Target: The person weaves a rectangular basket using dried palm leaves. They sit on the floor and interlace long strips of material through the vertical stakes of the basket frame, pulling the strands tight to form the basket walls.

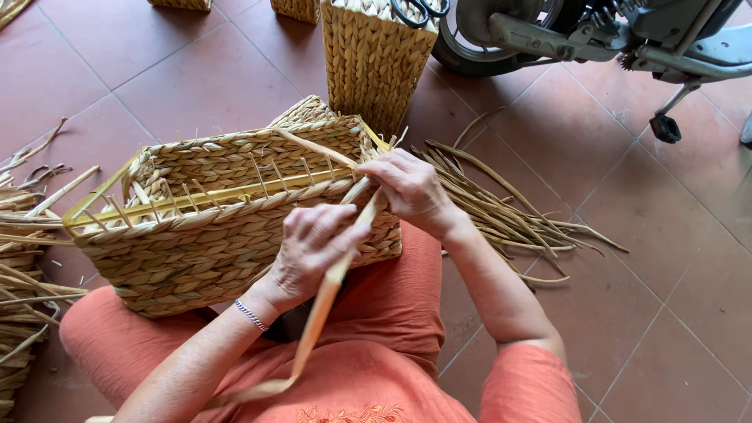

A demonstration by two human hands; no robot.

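Hands meet at the near right corner of a rectangular basket of plaited, straw-coloured fibre [211, 227], which lies tipped on its side across the person's lap, its open mouth turned up and away so that the yellow frame rods [204, 196] and thin upright stakes show inside the rim. The right hand [411, 188] is pinched shut on a long flat strand of pale dried fibre [329, 290] just where it meets the basket's top corner, thumb and fingertips pressed together on it. The left hand [313, 247] sits just below, its fingers curled closed around the same strand and resting against the woven side wall; a thin silver bracelet [251, 315] circles that wrist. From the left hand the strand runs down over the orange trousers [384, 305] and curls at its loose end near the knee. On the reddish floor tiles [666, 258] to the right lies a loose bundle of dried stalks [501, 211], fanned outward. A taller finished woven basket [376, 55] stands upright behind the work, with black-handled scissors [419, 11] on top, and the wheel and stand of a motorbike [580, 35] are parked beyond. More stalks [19, 258] are heaped at the left edge.
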